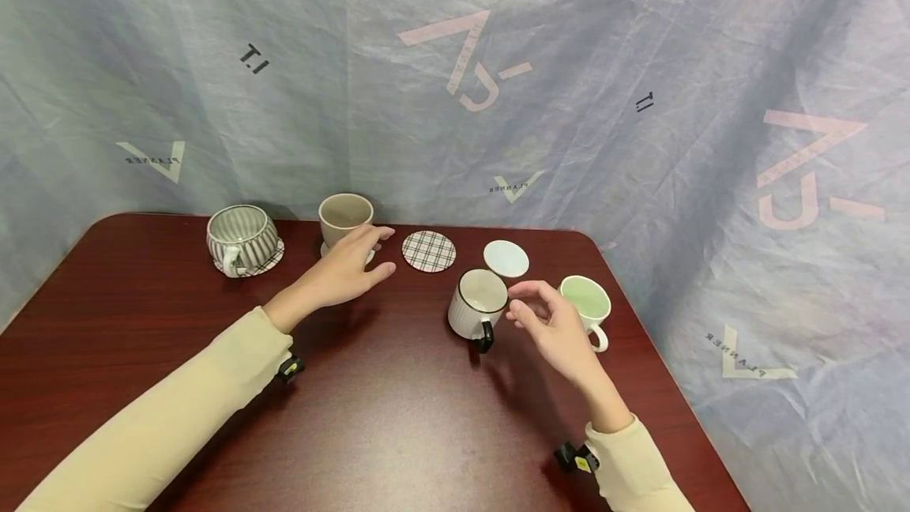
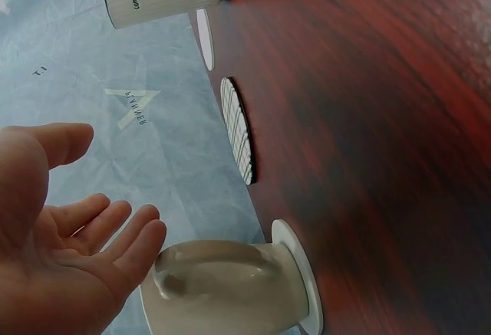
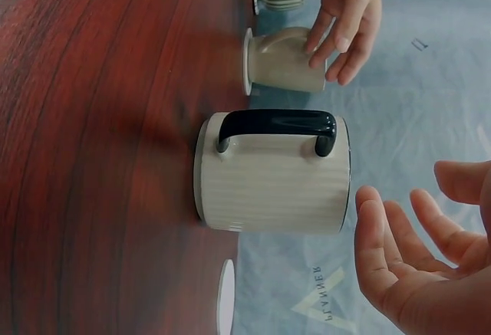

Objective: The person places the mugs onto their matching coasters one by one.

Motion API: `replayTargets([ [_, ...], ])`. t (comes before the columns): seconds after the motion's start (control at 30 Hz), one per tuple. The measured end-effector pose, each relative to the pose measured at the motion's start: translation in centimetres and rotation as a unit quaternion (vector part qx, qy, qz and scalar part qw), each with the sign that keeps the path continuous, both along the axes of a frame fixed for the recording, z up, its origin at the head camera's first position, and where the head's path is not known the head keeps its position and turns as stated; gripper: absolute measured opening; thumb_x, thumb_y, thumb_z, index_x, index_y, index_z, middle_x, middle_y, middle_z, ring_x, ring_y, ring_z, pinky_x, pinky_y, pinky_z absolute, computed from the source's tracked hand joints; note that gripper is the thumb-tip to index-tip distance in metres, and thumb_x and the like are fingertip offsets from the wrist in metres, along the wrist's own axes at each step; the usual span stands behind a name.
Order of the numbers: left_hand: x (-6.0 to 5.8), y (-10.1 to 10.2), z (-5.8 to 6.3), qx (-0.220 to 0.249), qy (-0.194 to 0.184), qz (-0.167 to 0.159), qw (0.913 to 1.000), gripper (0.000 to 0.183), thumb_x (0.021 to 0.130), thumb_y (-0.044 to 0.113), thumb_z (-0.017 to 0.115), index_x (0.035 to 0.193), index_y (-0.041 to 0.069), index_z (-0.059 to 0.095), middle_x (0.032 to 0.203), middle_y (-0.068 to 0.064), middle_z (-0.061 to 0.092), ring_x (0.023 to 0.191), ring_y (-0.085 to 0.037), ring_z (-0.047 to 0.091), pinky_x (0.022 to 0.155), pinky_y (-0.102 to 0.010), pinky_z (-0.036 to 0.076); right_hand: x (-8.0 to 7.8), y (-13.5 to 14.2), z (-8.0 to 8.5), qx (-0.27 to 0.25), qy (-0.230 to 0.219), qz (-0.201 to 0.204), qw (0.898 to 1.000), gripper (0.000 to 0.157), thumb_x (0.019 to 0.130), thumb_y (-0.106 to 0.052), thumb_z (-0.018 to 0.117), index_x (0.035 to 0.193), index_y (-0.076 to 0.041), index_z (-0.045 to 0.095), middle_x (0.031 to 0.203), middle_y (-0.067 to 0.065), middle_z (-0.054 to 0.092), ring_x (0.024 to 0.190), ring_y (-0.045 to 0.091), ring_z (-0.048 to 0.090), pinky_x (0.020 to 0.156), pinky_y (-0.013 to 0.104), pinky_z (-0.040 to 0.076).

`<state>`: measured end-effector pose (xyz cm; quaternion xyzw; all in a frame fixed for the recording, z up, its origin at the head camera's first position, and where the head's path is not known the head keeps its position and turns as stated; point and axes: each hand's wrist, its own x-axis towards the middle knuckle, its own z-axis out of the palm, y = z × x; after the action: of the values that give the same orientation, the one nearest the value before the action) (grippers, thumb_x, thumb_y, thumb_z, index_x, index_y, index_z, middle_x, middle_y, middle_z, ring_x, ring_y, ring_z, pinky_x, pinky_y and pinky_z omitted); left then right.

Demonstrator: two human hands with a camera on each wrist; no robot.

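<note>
My left hand [image 1: 340, 269] hovers beside a beige cup [image 2: 238, 293] that stands on a white round coaster. Its thumb and fingers are spread, with nothing between them; part of the cup is hidden behind it in the head view. My right hand [image 1: 558, 330] hangs just right of a white ribbed mug [image 1: 465, 318] with a black handle [image 3: 280, 123]. Its fingers are loosely bent and hold nothing. A small gap shows between its fingertips and the mug's rim in the right wrist view. The mug stands upright on bare table.
A plaid round coaster [image 1: 429, 251] and a white round coaster [image 1: 506, 259] lie behind the ribbed mug. To the right stands a white mug with a green inside [image 1: 586, 299]. A striped mug [image 1: 242, 237] sits on a patterned coaster at left. A curtain [image 1: 355, 85] hangs behind.
</note>
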<state>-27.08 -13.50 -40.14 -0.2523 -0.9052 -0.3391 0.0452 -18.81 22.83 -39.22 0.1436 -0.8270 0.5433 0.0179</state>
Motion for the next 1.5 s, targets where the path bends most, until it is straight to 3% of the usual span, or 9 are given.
replayTargets([
  [0.2, -0.2, 0.8, -0.1, -0.001, 0.007, -0.006, 1.0000, 0.061, 0.102, 0.025, 0.070, 0.154, 0.001, 0.049, 0.142, -0.019, 0.056, 0.129, -0.036, 0.058, 0.110, -0.056, 0.045, -0.1, 0.4, -0.3, 0.006, 0.005, -0.003, 1.000, 0.027, 0.105, -0.010, 0.067, 0.127, 0.005, 0.065, 0.114, 0.028, 0.071, 0.094, 0.015, 0.076, 0.087, 0.041, 0.063],
  [0.4, -0.5, 1.5, -0.3, -0.002, 0.010, -0.009, 0.9999, 0.060, 0.102, 0.023, 0.070, 0.153, -0.002, 0.049, 0.144, -0.021, 0.055, 0.129, -0.035, 0.059, 0.108, -0.054, 0.048, -0.1, 0.5, -0.6, 0.015, 0.009, -0.004, 1.000, 0.027, 0.105, -0.011, 0.068, 0.127, 0.004, 0.065, 0.113, 0.021, 0.072, 0.094, 0.016, 0.076, 0.086, 0.043, 0.063],
  [0.63, -1.0, 2.2, -0.8, -0.004, 0.008, -0.009, 0.9999, 0.059, 0.102, 0.022, 0.070, 0.153, -0.001, 0.050, 0.143, -0.020, 0.057, 0.129, -0.036, 0.059, 0.106, -0.054, 0.049, 0.0, 0.8, -0.9, 0.024, 0.002, -0.012, 1.000, 0.026, 0.105, -0.012, 0.069, 0.127, 0.001, 0.066, 0.114, 0.017, 0.071, 0.097, 0.028, 0.076, 0.084, 0.034, 0.063],
  [0.83, -1.6, 2.9, -1.4, -0.005, 0.011, -0.006, 0.9999, 0.062, 0.101, 0.021, 0.071, 0.154, -0.002, 0.049, 0.140, -0.021, 0.058, 0.128, -0.036, 0.059, 0.107, -0.053, 0.049, 0.1, 1.1, -1.1, 0.036, -0.005, -0.017, 0.999, 0.024, 0.105, -0.015, 0.069, 0.126, -0.004, 0.067, 0.115, 0.021, 0.071, 0.094, 0.016, 0.076, 0.085, 0.037, 0.063],
  [1.07, -2.6, 3.5, -2.3, -0.017, -0.008, 0.002, 0.9998, 0.064, 0.101, 0.023, 0.071, 0.156, 0.000, 0.047, 0.148, -0.022, 0.054, 0.137, -0.037, 0.054, 0.115, -0.054, 0.044, 0.1, 1.2, -1.2, 0.035, -0.010, -0.014, 0.999, 0.024, 0.105, -0.014, 0.068, 0.126, -0.003, 0.067, 0.116, 0.022, 0.070, 0.096, 0.027, 0.076, 0.084, 0.030, 0.062],
  [1.3, -3.0, 3.8, -3.2, -0.028, -0.012, 0.009, 0.9995, 0.064, 0.101, 0.024, 0.070, 0.156, -0.002, 0.047, 0.149, -0.023, 0.053, 0.140, -0.038, 0.052, 0.118, -0.058, 0.039, 0.2, 1.3, -1.6, 0.033, -0.009, -0.014, 0.999, 0.024, 0.105, -0.012, 0.069, 0.126, -0.001, 0.067, 0.116, 0.022, 0.070, 0.093, 0.015, 0.075, 0.085, 0.035, 0.063],
  [1.5, -3.7, 4.0, -3.7, -0.034, -0.013, 0.016, 0.9992, 0.064, 0.101, 0.022, 0.069, 0.155, -0.002, 0.048, 0.149, -0.024, 0.053, 0.140, -0.039, 0.052, 0.119, -0.059, 0.038, 0.2, 1.5, -2.0, 0.029, -0.005, -0.010, 1.000, 0.025, 0.105, -0.013, 0.068, 0.126, 0.001, 0.067, 0.118, 0.029, 0.068, 0.098, 0.037, 0.076, 0.083, 0.032, 0.063],
])
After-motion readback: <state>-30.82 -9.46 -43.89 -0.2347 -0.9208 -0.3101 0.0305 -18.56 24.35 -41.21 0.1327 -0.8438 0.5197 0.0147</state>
